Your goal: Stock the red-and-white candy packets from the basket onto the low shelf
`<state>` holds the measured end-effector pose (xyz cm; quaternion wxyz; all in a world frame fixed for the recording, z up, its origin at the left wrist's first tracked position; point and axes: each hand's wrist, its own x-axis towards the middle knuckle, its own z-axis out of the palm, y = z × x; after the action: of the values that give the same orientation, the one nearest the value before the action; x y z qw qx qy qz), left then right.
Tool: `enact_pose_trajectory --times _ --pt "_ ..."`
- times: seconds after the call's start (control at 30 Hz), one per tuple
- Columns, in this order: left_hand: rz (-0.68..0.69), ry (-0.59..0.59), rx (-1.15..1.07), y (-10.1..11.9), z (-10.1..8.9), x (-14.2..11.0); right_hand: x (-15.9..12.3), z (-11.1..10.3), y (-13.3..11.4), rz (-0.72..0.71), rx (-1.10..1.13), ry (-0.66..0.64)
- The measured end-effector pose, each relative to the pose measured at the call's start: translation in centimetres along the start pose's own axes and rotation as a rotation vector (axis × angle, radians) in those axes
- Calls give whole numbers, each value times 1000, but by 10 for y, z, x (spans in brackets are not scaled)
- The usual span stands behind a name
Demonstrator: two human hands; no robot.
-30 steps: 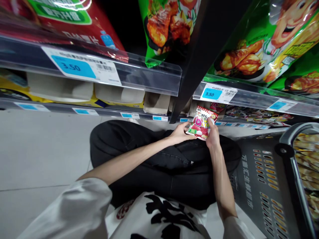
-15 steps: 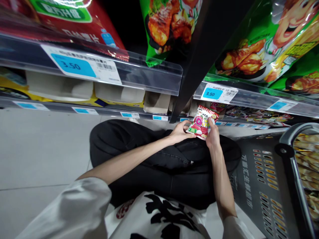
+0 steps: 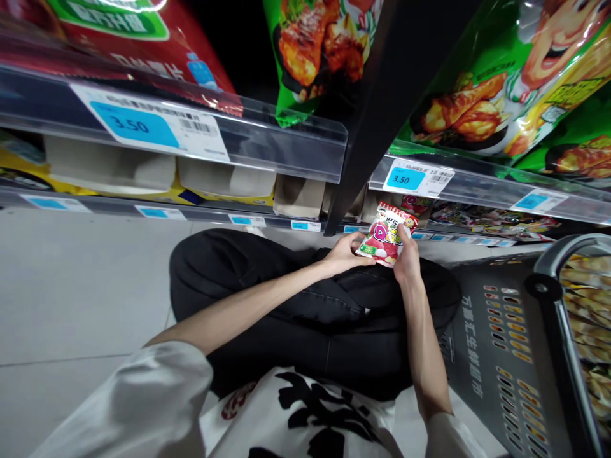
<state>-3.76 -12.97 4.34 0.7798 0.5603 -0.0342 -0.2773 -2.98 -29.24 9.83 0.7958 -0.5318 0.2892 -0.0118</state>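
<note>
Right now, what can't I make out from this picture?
Back of the packet: head view, hidden by its own front.
Lower right of its front: head view, covered by the right hand.
Top of the red bag: head view, cut off by the top edge.
Far side of the basket: head view, cut off by the right edge.
Print on the lower tags: head view, too small and blurred.
</note>
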Motion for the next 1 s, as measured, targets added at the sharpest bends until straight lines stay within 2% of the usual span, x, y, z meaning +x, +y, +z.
enact_pose_trajectory --times 0.7,1.0 --pt "54 9 13 -5 -1 1 0 0 0 1 -24 -20" --pt "26 9 -10 -5 -1 2 0 0 0 1 -19 -26"
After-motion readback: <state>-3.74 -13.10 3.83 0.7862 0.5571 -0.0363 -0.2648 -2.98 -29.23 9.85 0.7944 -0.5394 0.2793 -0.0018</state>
